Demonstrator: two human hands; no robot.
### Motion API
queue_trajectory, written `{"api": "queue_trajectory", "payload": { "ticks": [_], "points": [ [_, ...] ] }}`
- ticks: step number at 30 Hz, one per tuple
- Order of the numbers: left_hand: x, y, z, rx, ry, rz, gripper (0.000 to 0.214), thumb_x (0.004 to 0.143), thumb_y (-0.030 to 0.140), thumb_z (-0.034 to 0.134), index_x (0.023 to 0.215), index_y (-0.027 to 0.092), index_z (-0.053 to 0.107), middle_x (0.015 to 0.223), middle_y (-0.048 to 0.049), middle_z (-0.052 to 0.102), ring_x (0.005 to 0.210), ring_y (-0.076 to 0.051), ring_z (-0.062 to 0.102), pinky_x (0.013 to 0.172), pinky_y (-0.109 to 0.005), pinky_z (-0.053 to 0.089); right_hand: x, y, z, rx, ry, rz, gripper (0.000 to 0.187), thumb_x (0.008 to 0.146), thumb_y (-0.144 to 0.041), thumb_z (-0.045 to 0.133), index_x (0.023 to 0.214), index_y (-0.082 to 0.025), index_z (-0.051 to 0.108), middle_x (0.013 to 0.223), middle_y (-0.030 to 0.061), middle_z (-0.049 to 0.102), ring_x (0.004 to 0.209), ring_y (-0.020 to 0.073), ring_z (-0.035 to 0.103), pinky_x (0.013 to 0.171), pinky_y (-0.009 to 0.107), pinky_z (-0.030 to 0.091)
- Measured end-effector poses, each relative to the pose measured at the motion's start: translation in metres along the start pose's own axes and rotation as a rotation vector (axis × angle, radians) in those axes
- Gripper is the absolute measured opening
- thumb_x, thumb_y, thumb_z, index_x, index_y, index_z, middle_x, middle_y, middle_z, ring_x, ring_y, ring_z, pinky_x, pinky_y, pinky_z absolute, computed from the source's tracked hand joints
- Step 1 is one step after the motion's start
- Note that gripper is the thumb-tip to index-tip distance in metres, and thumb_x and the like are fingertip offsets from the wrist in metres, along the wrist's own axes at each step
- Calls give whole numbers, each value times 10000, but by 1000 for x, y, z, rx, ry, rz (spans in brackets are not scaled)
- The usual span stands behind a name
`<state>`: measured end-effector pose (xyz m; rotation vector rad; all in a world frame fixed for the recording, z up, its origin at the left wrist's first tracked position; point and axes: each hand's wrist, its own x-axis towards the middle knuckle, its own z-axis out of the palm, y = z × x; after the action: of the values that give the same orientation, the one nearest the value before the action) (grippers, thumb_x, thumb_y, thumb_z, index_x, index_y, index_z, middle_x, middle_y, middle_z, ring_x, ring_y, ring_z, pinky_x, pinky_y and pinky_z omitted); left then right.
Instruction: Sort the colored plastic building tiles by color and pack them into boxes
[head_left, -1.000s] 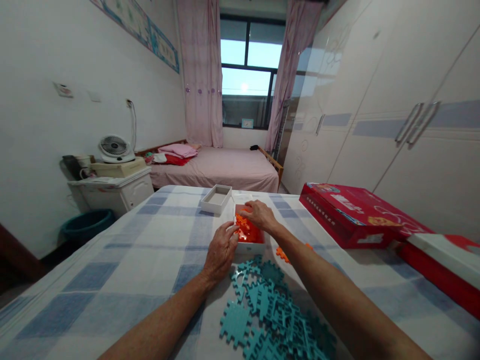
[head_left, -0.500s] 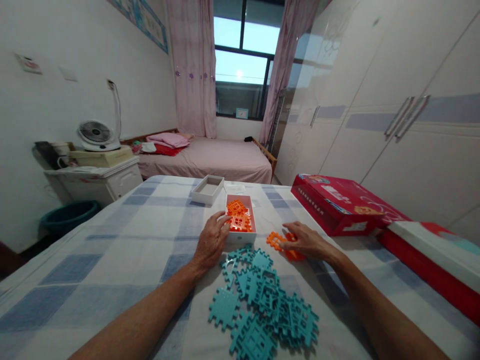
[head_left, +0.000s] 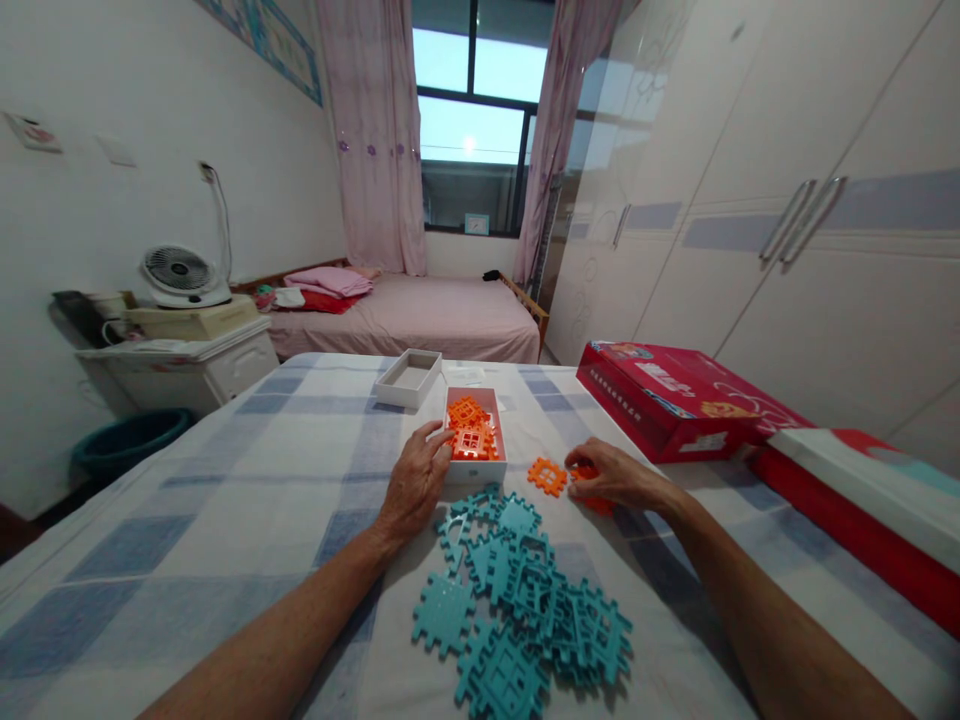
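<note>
Right hand (head_left: 611, 478) stays flat over orange tiles (head_left: 589, 490).

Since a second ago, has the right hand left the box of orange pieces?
Yes. The right hand moved out of the white box to its right, onto loose orange pieces on the tablecloth.

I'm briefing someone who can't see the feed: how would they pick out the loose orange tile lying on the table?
Start at the checked tablecloth and find the white box of orange pieces near its middle. Just to the box's right, before the right hand, lies the loose orange tile. It alone lies flat and uncovered, apart from the teal pile.
</note>
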<state>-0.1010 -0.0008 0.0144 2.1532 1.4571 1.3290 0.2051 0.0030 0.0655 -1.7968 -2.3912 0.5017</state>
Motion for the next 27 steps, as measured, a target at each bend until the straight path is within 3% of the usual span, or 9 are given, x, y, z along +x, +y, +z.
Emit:
{"api": "queue_trajectory", "payload": {
  "ticks": [6,11,16,22,24,27],
  "points": [
    [0,-2,2,-14,19,-7,380,941,358,326,1119,183,613,1291,-88,516,1226,-203,477,1084,-405,359,2,14,2,115,30,38,306,640,-413,658,824,-172,618,817,21,603,719,147,524,608,246,379],
    [0,1,1,-33,-3,-15,395,946,348,309,1123,163,610,1283,-102,515,1233,-196,467,1086,-389,356,1,21,-11,410,66,-7,315,702,-442,614,811,-147,593,693,-7,554,607,106,473,557,236,363],
    [-1,0,1,-51,4,-2,380,949,347,309,1150,195,593,1290,-82,515,1240,-189,463,1082,-395,362,18,-25,-26,704,195,-66,404,666,-501,652,839,-139,610,759,7,605,663,105,522,635,243,407],
    [1,-1,2,-49,12,-5,370,942,344,326,1166,187,576,1279,-92,535,1233,-194,473,1080,-411,363,73,-101,-9,812,197,-161,344,680,-431,657,837,-126,632,740,9,628,650,104,533,611,233,414],
    [1,-1,2,-46,11,-10,368,942,339,329,1176,184,568,1283,-96,537,1233,-196,475,1078,-413,368,86,-114,-3,744,242,-156,304,743,-397,612,876,-126,644,791,27,651,701,117,559,652,241,429],
    [1,0,2,-43,14,-11,378,945,331,327,1211,179,548,1298,-97,531,1242,-193,468,1084,-407,363,87,-109,-1,440,431,-92,272,816,-343,549,943,-126,654,957,77,655,815,138,575,755,260,431]
  ]
}}
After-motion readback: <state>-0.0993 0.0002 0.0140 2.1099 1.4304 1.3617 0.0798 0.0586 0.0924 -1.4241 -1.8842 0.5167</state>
